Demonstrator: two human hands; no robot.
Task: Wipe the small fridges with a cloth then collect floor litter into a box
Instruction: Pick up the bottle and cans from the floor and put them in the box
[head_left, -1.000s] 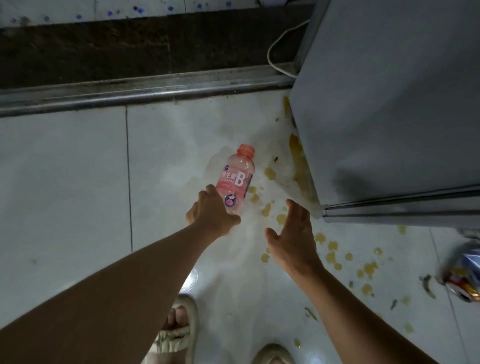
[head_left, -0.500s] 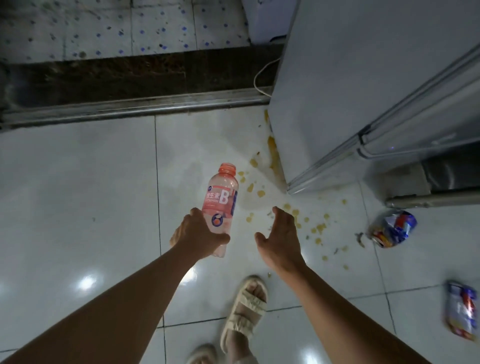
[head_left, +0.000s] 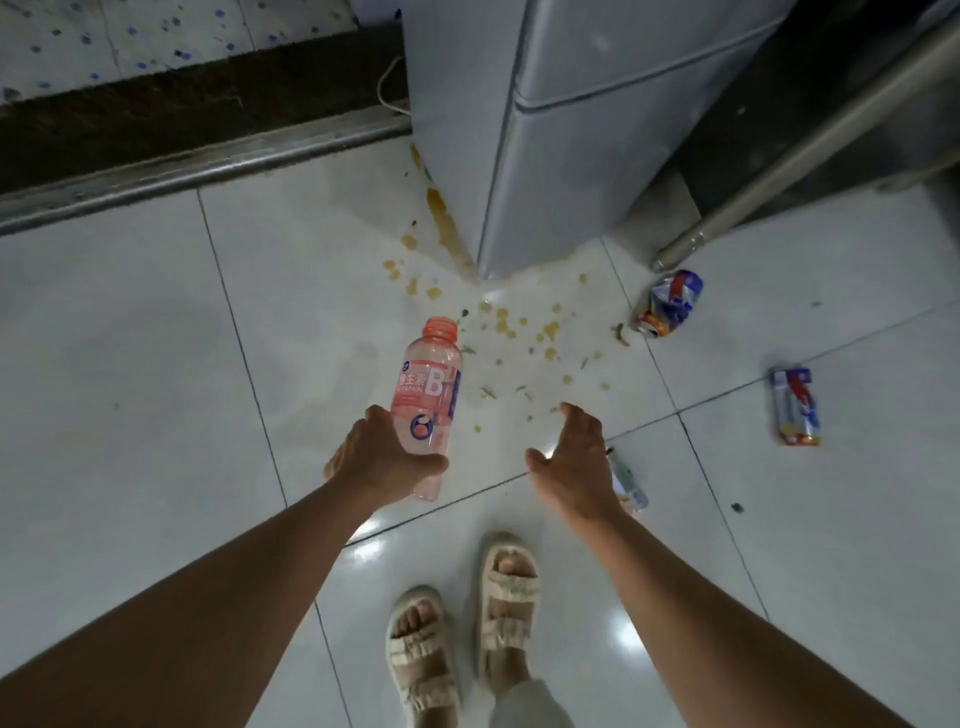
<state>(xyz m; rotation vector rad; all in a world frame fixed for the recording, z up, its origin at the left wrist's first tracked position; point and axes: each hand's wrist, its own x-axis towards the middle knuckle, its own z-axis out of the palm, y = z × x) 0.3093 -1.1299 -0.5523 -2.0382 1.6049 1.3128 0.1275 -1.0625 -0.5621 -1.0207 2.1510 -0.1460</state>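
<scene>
Pink plastic bottle (head_left: 429, 395) sits in our left hand (head_left: 382, 458), fingers curled round its lower end, arm stretched forward over the white tiled floor (head_left: 130, 338); its long axis runs away from us, orange cap pointing toward the grey fridge (head_left: 545, 156) corner. Our right hand (head_left: 574, 465) hovers beside it, fingers spread and loosely bent, holding nothing. Crushed can (head_left: 670, 306) lies near the fridge's front edge.
</scene>
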